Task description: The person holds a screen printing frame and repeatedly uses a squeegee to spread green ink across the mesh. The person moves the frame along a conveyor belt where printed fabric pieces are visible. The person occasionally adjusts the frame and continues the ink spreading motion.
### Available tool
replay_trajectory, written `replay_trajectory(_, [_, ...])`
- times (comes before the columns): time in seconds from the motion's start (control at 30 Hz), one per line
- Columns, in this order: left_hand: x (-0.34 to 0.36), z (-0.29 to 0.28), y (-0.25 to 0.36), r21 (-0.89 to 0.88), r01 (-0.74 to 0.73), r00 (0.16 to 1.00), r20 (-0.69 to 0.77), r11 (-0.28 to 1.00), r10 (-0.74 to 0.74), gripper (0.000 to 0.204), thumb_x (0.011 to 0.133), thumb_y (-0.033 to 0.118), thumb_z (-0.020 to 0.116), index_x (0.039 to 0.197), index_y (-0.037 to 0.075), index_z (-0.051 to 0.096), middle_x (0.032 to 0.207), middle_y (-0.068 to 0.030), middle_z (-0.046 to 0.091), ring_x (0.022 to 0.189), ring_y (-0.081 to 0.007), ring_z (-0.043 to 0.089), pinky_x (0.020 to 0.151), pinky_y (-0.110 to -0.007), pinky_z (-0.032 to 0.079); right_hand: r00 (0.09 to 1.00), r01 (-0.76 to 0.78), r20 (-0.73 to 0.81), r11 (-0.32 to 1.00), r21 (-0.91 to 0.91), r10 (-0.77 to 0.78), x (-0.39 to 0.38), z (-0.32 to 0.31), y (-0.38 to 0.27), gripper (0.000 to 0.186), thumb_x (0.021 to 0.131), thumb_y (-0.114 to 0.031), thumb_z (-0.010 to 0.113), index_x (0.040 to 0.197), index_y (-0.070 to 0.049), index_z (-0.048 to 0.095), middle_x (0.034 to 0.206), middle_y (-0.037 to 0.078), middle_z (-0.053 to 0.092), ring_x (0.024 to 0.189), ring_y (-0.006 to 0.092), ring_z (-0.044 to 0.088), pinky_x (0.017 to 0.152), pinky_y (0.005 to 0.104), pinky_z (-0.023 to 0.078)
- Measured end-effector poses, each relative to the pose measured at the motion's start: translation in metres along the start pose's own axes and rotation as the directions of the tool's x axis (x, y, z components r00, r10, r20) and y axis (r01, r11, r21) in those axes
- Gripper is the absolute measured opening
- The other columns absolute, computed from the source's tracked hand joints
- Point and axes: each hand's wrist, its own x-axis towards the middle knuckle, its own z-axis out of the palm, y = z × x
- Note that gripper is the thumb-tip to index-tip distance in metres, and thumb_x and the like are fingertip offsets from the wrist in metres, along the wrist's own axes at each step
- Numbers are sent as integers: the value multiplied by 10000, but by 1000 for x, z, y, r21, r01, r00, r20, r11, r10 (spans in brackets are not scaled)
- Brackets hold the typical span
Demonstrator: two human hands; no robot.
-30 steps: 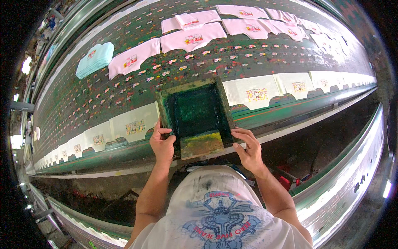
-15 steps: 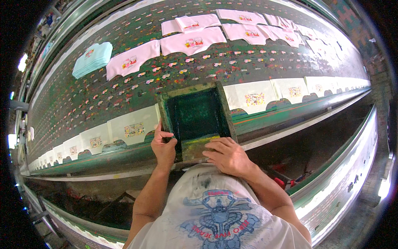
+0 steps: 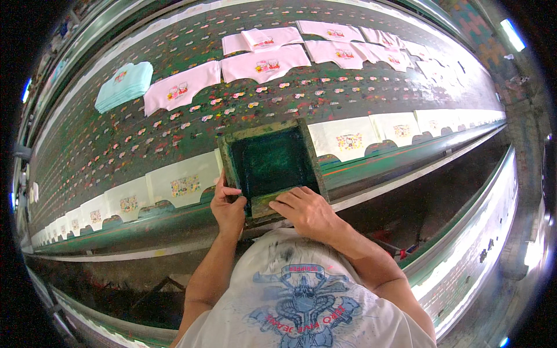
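Observation:
A wooden screen-printing frame (image 3: 311, 155) with a dark green mesh lies over the near edge of the long table, right in front of me. My left hand (image 3: 228, 210) grips its near left side, thumb bent inward over the rim. Inside the near end, a squeegee (image 3: 262, 206) with a worn yellowish-green face stands across the mesh. My right hand (image 3: 306, 213) is closed on the squeegee's upper edge, the fingers covering its right part. White cut fabric pieces with small colourful prints, such as one piece (image 3: 184, 184) to the left and another (image 3: 342, 139) to the right, flank the frame.
Pink printed pieces (image 3: 267, 65) lie in rows farther across the table (image 3: 191, 136), beside a stack of mint-green pieces (image 3: 124, 87). A pale rail (image 3: 371, 198) runs along the near edge. Behind me at right stands another long table (image 3: 470, 255).
My right hand and the squeegee have shifted slightly left and away from me within the frame. The left hand keeps its grip. The whole view has shifted a little.

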Motion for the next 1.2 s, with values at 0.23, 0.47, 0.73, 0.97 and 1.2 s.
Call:
replay_trajectory(0.23, [-1,1,-2,-10,7,1000,-3,1000,-7,276,714,-152,722,901,45,675,1758,-273,474,1639,-337,449,1319,-431,314,999,-11,-39,1000,15,12,-8,-6,0,423,832,-63,745,1251,-32,793,1186,108,768,1107,311,729,980,456,599])
replay_trajectory(0.47, [0,-1,1,36,-20,999,35,999,19,249,758,-158,696,893,51,686,1774,-259,454,1682,-367,367,1342,-456,266,998,-22,51,998,-63,26,-8,7,1,416,853,-71,738,1265,-40,786,1195,119,768,1112,318,728,995,452,593])
replay_trajectory(0.73, [-1,-2,-18,-254,-5,999,35,967,14,244,768,-139,728,937,37,720,1770,-243,467,1661,-342,416,1340,-448,287,948,-77,306,996,-40,86,44,-16,50,356,881,-16,674,1214,-70,787,1118,140,748,1117,376,728,1001,482,590])
replay_trajectory(0.97, [1,-8,-6,-211,54,998,30,976,-49,175,988,-70,710,1112,39,770,1781,-272,430,1662,-324,403,1298,-421,314,987,-100,113,989,-106,112,116,-5,103,389,906,10,674,1259,-103,793,1146,161,776,1152,395,733,1023,513,588])
replay_trajectory(1.2, [5,-10,-9,-256,-48,994,83,966,71,150,1015,-41,729,1141,28,774,1761,-293,446,1644,-324,427,1298,-431,329,956,-119,251,984,-136,150,104,-1,80,437,906,30,666,1300,-101,798,1140,154,774,1109,398,724,1016,520,568])
